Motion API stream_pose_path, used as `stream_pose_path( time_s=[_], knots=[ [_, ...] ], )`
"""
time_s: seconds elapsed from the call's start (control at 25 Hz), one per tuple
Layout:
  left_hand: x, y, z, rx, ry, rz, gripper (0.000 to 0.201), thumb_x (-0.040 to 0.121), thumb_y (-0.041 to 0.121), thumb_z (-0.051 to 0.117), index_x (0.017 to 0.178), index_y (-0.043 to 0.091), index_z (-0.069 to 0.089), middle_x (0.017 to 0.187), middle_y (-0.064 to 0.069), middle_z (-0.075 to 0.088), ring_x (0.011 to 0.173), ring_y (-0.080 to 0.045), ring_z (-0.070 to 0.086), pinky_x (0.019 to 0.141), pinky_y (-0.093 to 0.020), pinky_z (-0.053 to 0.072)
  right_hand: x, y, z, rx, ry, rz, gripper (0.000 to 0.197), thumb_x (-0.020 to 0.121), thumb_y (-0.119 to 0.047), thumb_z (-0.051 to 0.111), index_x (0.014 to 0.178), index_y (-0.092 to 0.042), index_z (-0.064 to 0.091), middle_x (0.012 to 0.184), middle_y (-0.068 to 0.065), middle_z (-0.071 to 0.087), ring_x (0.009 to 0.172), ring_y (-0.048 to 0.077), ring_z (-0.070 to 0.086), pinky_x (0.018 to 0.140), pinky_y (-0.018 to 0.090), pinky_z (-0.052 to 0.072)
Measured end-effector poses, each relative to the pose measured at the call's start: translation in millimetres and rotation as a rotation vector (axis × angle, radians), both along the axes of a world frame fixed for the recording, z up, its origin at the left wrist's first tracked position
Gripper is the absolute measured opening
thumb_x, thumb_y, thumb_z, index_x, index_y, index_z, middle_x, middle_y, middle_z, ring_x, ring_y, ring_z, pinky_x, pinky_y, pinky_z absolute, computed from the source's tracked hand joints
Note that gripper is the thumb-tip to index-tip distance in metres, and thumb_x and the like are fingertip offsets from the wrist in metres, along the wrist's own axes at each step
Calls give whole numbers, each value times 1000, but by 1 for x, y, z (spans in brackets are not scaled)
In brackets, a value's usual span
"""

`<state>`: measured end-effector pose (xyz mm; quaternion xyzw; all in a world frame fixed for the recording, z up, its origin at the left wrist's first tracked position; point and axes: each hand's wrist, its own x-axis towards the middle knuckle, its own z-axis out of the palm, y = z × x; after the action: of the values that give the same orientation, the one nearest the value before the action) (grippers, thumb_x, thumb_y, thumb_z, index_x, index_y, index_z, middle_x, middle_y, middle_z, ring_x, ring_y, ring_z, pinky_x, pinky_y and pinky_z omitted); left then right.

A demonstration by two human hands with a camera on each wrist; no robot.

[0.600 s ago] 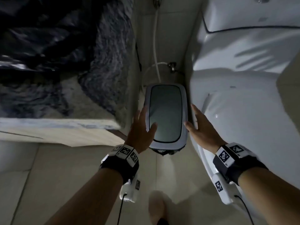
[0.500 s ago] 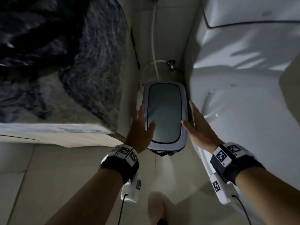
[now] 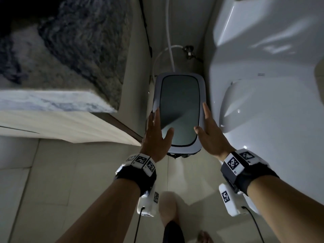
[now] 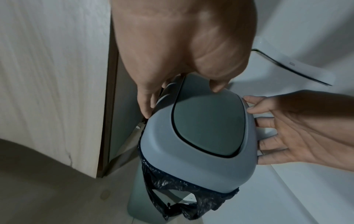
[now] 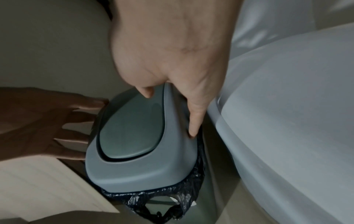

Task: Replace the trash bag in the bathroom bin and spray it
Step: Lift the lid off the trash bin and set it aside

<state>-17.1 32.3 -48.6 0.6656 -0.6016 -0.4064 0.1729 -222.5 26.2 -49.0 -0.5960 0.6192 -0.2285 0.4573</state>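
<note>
A narrow bin with a grey lid [image 3: 178, 111] stands on the floor between a vanity cabinet and a toilet. A black trash bag [image 4: 172, 195] sticks out under the lid's front rim, over the bin body [image 4: 138, 201]. My left hand [image 3: 157, 132] lies along the lid's left side, thumb on the darker swing flap [image 4: 206, 128], fingers straight down the edge. My right hand [image 3: 208, 135] mirrors it on the right side: thumb on top, and in the right wrist view the index finger [image 5: 193, 121] runs straight down the rim. The bin's inside is hidden.
The white toilet [image 3: 263, 102] crowds the bin on the right. A pale wood cabinet [image 3: 61, 123] under a dark stone counter [image 3: 52, 67] closes in on the left. A white hose [image 3: 169, 41] and valve sit behind the bin. My foot [image 3: 168, 207] is on the tiled floor below.
Both hands have moved inward and forward along the lid; the right hand, which hovered beside it, now touches its right edge. The head view has come closer.
</note>
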Motion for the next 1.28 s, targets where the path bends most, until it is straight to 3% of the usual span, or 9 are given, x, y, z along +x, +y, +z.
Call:
stream_pose_path(
  time_s=[0.12, 0.36, 0.52, 0.76, 0.88, 1.0, 1.04, 1.12, 1.28],
  knots=[
    [-3, 14, 6, 8, -33, 20, 78, 99, 46, 46, 156, 37, -6, 167, 5, -5, 154, -18, -1, 119, -47, 19, 2, 15, 11, 52, -13, -14, 75, 102, -21, 46, 158, -29, -3, 166, -11, 1, 151, 15, 11, 118, 32, 16],
    [-3, 61, 12, 23, -47, 83, 80, 94, 46, 48, 157, 35, 0, 164, -3, 12, 147, -30, 27, 116, -51, 33, 1, 58, 32, 176, 30, 33, 75, 102, -22, 47, 157, -33, -2, 164, -3, 17, 144, 29, 33, 110, 35, 29],
    [5, 113, 5, 10, -52, 95, 83, 84, 55, 41, 154, 41, -1, 163, -2, 17, 140, -35, 38, 110, -54, 40, 5, 105, 39, 186, 13, 14, 75, 100, -19, 51, 157, -32, 5, 149, 8, 45, 108, 26, 60, 88, 31, 44],
    [28, 191, -1, -34, -55, 24, 80, 84, 58, 36, 154, 39, 4, 157, -9, 29, 133, -35, 46, 103, -56, 45, 25, 191, 36, 237, 15, -68, 78, 96, -17, 53, 154, -40, 6, 95, 29, 66, 64, 36, 62, 61, 45, 54],
    [42, 220, 7, -34, -41, 2, 78, 84, 55, 38, 155, 39, 7, 159, -5, 27, 136, -31, 45, 103, -55, 47, 40, 230, 38, 285, 18, -93, 80, 97, -18, 53, 153, -46, 3, 105, 28, 65, 76, 39, 66, 64, 44, 54],
    [59, 243, 14, -33, -44, -7, 76, 89, 42, 49, 155, 37, 12, 156, 0, 30, 133, -25, 47, 100, -52, 50, 47, 262, 41, 344, -36, -79, 84, 97, -18, 58, 154, -45, 3, 150, 16, 43, 107, 22, 64, 78, 30, 51],
    [64, 248, 17, -35, -46, -10, 76, 91, 36, 53, 155, 37, 14, 154, 1, 32, 130, -22, 49, 98, -51, 51, 48, 270, 41, 359, -32, -52, 84, 95, -19, 60, 154, -44, 6, 156, 10, 35, 112, 16, 59, 86, 30, 50],
    [74, 253, 18, -54, -43, -21, 74, 92, 30, 54, 156, 36, 17, 150, 1, 35, 122, -22, 55, 91, -50, 55, 43, 264, 41, 310, 50, -38, 73, 93, -26, 63, 151, -35, 20, 153, 6, 38, 118, 17, 55, 94, 36, 49],
    [79, 255, 7, -53, -25, 8, 72, 96, 35, 50, 154, 47, 8, 151, -5, 29, 119, -32, 58, 90, -53, 56, 31, 176, 30, -104, 270, 49, 54, 96, -43, 51, 144, -22, 38, 142, 11, 43, 121, 28, 50, 94, 33, 42]
  ],
)
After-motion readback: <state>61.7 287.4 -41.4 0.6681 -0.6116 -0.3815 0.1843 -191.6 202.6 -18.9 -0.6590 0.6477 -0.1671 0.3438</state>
